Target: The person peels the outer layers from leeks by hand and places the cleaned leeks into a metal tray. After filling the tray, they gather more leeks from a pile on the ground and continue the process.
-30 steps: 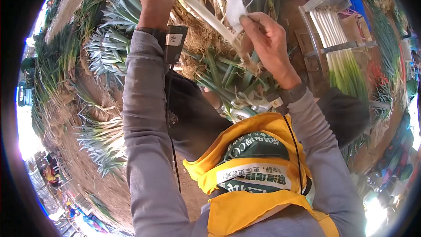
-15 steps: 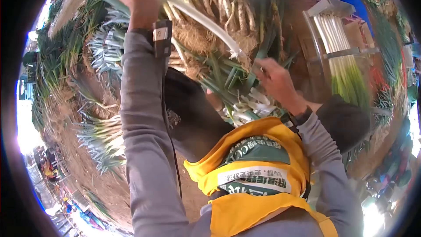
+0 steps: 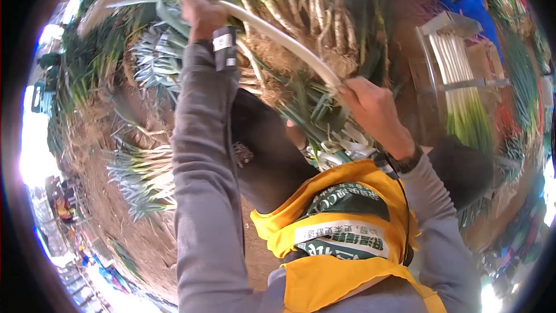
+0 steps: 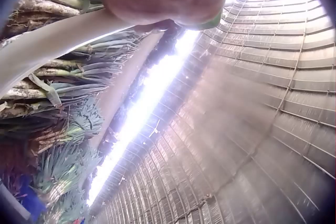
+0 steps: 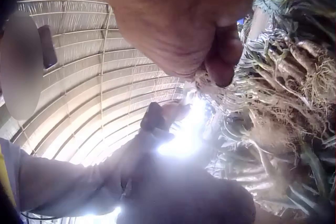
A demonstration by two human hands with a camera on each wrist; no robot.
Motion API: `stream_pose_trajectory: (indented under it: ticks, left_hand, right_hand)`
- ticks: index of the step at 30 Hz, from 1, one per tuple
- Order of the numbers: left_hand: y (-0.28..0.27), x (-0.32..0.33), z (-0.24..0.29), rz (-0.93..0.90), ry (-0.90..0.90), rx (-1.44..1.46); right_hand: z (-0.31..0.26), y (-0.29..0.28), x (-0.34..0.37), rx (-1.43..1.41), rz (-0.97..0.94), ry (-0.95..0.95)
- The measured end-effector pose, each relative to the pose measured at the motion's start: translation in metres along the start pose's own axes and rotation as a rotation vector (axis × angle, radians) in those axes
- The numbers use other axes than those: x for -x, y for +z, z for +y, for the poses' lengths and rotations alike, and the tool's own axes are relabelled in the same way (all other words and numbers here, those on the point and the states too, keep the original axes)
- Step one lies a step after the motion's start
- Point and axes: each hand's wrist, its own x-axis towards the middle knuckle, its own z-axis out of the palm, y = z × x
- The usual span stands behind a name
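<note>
- Head view, far left: brown soil (image 3: 98,197) runs beside a tied-looking bundle of leeks (image 3: 153,174), whose white stems end just beside the left sleeve (image 3: 205,139).
- The left hand (image 3: 204,16) grips the held leek (image 3: 281,36) near its green leaves, fingers closed round it; in the left wrist view the ribbed roof (image 4: 252,129) stands well apart beyond the hand.
- Centre: the held leek slopes down from the left hand to the right, with a dense heap of rooted leeks (image 3: 315,8) close behind it and dark trousers (image 3: 272,150) on the near side. Pale trimmings (image 3: 356,142) lie below its root end.
- The right hand (image 3: 376,110) has its fingers curled in and pinches the root end, with little gap showing between them.
- Right: a metal rack (image 3: 453,22) holding white-stemmed leeks (image 3: 454,61) stands apart from the right hand, with dark ground between; blue plastic (image 3: 483,11) edges its far side.
- Change: half a second ago the right hand was just apart from the root end; now it meets it. The left hand has kept its grip.
</note>
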Motion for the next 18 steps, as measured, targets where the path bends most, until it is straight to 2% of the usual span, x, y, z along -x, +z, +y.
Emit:
stream_pose_trajectory:
  ticks: [1,2,3,4,5,7,9,10,12,14,16,18]
  left_hand:
    - [-0.03,-0.035,-0.049,-0.287,0.588,-0.224]
    - [0.003,-0.013,0.006,0.048,-0.202,0.037]
    - [0.012,0.005,0.021,0.113,-0.167,0.233]
    - [0.017,0.019,0.032,0.164,-0.081,0.249]
    - [0.023,0.026,0.039,0.229,-0.093,0.296]
    - [0.035,0.04,0.039,0.212,-0.088,0.334]
    - [0.04,0.039,0.021,0.031,-0.1,0.438]
    - [0.049,0.046,0.021,0.017,-0.104,0.444]
    - [0.068,0.07,0.024,-0.085,-0.252,0.676]
    - [0.084,0.109,0.03,-0.196,-0.319,0.668]
    - [0.097,0.15,0.03,-0.269,-0.384,0.656]
    - [0.108,0.181,0.014,-0.403,-0.409,0.481]
  right_hand:
    - [-0.001,0.0,0.004,0.01,0.037,-0.004]
    - [0.002,0.0,0.015,0.064,0.043,0.046]
    - [0.012,-0.001,0.031,0.119,0.055,0.095]
    - [0.029,-0.005,0.047,0.069,-0.097,0.336]
    - [0.05,-0.009,0.065,0.025,-0.253,0.576]
    - [0.093,-0.005,0.106,0.313,-0.527,0.34]
    - [0.065,-0.011,0.077,0.207,-0.445,0.253]
    - [0.048,-0.012,0.067,0.102,-0.385,0.186]
    - [0.05,0.0,0.031,-0.175,-0.223,0.071]
    - [0.024,-0.011,-0.018,-0.707,-0.235,0.576]
    - [0.025,-0.003,-0.058,-0.891,0.103,0.494]
    - [0.012,-0.012,-0.098,-1.279,0.278,0.425]
